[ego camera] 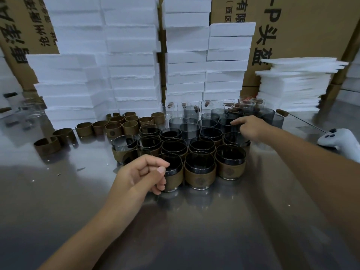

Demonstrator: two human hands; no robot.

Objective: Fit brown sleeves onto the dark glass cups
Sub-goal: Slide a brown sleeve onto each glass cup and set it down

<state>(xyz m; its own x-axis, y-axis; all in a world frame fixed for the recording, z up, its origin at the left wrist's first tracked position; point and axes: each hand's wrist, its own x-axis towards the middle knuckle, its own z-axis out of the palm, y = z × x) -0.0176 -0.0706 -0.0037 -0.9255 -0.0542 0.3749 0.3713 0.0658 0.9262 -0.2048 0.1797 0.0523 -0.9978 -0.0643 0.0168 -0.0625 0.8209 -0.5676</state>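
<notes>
On the steel table (194, 230), a cluster of sleeved cups (200, 173) stands in the middle. Bare dark glass cups (190, 128) crowd behind it toward 1 o'clock, and loose brown sleeves (116, 127) lie out at 10 o'clock.

The left hand (141, 173) sits at the cluster's 8 o'clock corner. Its fingers are curled and its thumb lies against the rim of the nearest sleeved cup (174, 180). I cannot tell whether it has a real grip.

The right hand (252, 127) reaches in from 3 o'clock. Its fingertips (234, 122) are at a bare cup (224, 124), but its hold is unclear.

White foam blocks (132, 55) are stacked at 12 o'clock, and a white controller (335, 139) lies at 3 o'clock.
</notes>
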